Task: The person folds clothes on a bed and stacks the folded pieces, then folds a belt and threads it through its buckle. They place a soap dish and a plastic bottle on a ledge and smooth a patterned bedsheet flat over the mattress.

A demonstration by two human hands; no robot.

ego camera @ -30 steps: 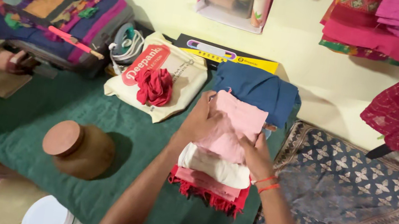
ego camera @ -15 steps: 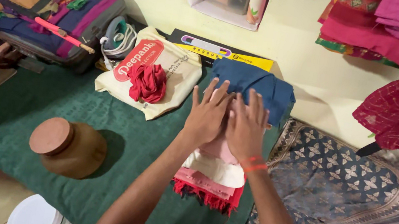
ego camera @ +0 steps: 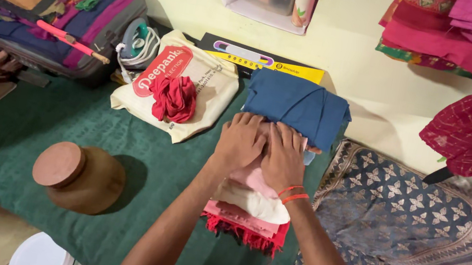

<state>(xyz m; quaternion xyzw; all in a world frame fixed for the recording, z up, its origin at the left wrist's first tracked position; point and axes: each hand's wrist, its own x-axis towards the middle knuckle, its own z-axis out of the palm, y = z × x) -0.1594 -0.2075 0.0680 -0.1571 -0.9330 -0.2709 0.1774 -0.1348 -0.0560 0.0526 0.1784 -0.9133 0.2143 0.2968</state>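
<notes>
both hands lie flat, palms down and side by side, on top of a stack of folded cloths (ego camera: 249,208) just right of the frame's centre. the left hand (ego camera: 239,142) and the right hand (ego camera: 283,158) touch at the thumbs, fingers spread and pointing toward the upper edge of the frame; neither is clenched, they press open on the pink top cloth and grasp nothing. the stack's long axis runs from the lower middle of the frame up toward the wall, with a red fringed edge at its near end and white and pink layers above it. its far end meets a folded blue garment (ego camera: 297,108), which lies crosswise just above the fingertips. the stack rests on a green table cover (ego camera: 28,117). to the left of the hands a cream cloth bag (ego camera: 204,92) carries a crumpled red cloth (ego camera: 174,98). a brown round-lidded pot (ego camera: 78,176) sits in the lower left. a patterned rug (ego camera: 422,240) fills the right side.
</notes>
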